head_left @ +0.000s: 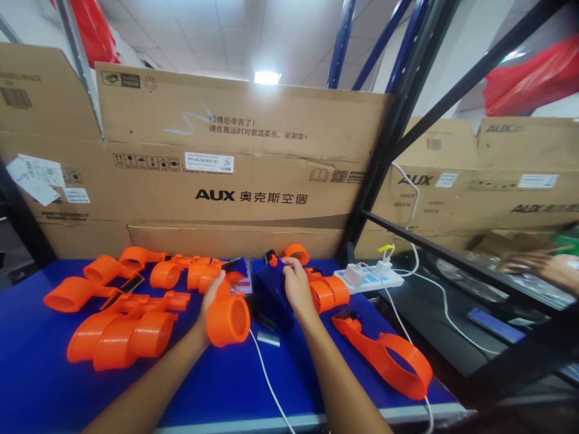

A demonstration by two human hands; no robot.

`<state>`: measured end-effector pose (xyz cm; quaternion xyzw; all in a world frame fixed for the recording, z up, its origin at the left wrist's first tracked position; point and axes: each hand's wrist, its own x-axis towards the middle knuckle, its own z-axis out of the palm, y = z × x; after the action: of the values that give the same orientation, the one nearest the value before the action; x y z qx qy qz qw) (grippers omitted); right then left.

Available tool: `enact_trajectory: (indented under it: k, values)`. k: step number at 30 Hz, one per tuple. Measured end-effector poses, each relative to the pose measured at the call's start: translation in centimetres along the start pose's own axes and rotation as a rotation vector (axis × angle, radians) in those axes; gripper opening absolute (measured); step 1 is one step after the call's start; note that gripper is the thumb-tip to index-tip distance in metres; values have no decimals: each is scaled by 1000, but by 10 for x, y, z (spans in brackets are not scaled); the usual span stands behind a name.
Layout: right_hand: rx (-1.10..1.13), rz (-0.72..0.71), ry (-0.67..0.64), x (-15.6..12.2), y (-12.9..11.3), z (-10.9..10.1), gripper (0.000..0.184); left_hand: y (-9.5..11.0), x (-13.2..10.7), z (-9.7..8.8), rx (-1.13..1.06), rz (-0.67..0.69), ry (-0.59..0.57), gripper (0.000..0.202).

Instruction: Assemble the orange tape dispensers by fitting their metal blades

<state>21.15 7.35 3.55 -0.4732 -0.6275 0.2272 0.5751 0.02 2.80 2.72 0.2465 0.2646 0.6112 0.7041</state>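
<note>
My left hand is closed around an orange plastic piece with a round cuff, whose open end faces me. A dark strip shows at that piece's far end. Just to the right, my right hand has its fingers curled at the edge of a dark blue object. What those fingers hold is partly hidden; a small orange tip shows beside them. Behind the right hand lies another orange ring, and to its right are orange cuffs.
Several orange cuffed pieces lie on the left of the blue tabletop. A looped orange piece rests near the right edge. A white power strip trails cables. A cardboard panel stands behind; a co-worker's hand shows far right.
</note>
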Motion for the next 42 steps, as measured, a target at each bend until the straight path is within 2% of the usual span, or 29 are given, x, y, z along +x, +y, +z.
enact_trajectory:
  k: [2, 5, 6, 12, 20, 25, 27, 29, 33, 35, 39, 42]
  values:
    - [-72, -9, 56, -1, -2, 0, 37, -1, 2, -1, -5, -60, -1, 42]
    - [-227, -103, 84, -4, -10, -1, 64, -2, 7, -6, -62, -94, 17, 40]
    - [-265, -141, 74, -5, -12, -1, 66, -3, 9, -8, -78, -89, 25, 39]
    - [-457, -290, 41, -1, -13, -4, 38, -9, 17, -16, -71, -36, 44, 37]
    - [-568, -288, 29, 1, 8, 0, 35, -11, 14, -16, -35, -6, 37, 37]
    - [-586, -277, 36, -1, 6, 2, 33, -11, 10, -11, 107, 95, 41, 42]
    - [-555, -284, 51, -2, -3, 2, 28, -9, 8, -9, 185, 162, 49, 41]
    - [-434, -299, 18, -5, -14, 2, 25, -7, 5, -6, 264, 226, 46, 41]
    - [-113, -335, -306, -17, -36, 7, 41, -3, -1, -1, 395, 321, -16, 38]
    - [-71, -325, -379, -22, -43, 13, 49, -2, -3, 0, 431, 348, -42, 37]
    - [-94, -261, -282, -30, -46, 24, 47, -5, -3, 1, 409, 324, -57, 38]
    - [-132, -276, -255, -34, -44, 28, 47, -8, -1, 1, 388, 280, -51, 44]
